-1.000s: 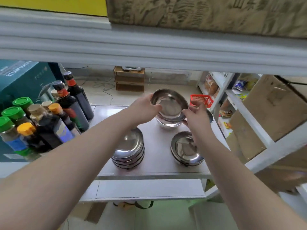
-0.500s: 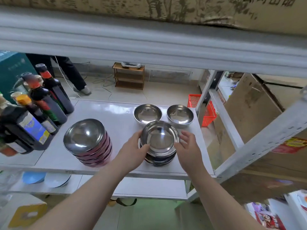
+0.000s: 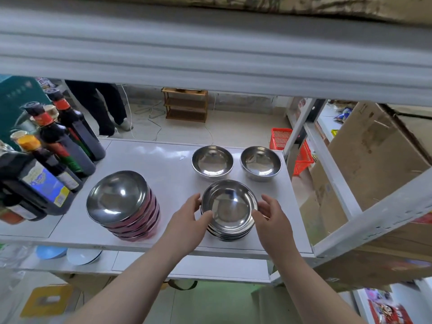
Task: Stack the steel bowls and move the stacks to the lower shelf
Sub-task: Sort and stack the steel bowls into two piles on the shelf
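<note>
A stack of several steel bowls [image 3: 230, 206] stands near the front right of the white middle shelf [image 3: 152, 164]. My left hand [image 3: 187, 220] rests against its left side with loose fingers. My right hand [image 3: 272, 218] hovers at its right rim, fingers spread. Neither hand lifts anything. A taller bowl stack [image 3: 119, 197] with reddish reflections sits at the front left. Behind stand two single steel bowls, one [image 3: 212, 161] left of the other [image 3: 260, 162]. The lower shelf [image 3: 191, 265] shows below the front edge.
Dark sauce bottles [image 3: 58, 146] crowd the shelf's left end. Pale plates [image 3: 81, 256] lie on the lower shelf at left. A slanted white rack post [image 3: 374, 220] and cardboard boxes [image 3: 369, 155] close the right. A red basket [image 3: 280, 136] and a person's legs [image 3: 98, 108] are beyond.
I carried one bowl from the back toward me and set it on the front right stack. My fingers have since loosened and spread at its sides.
</note>
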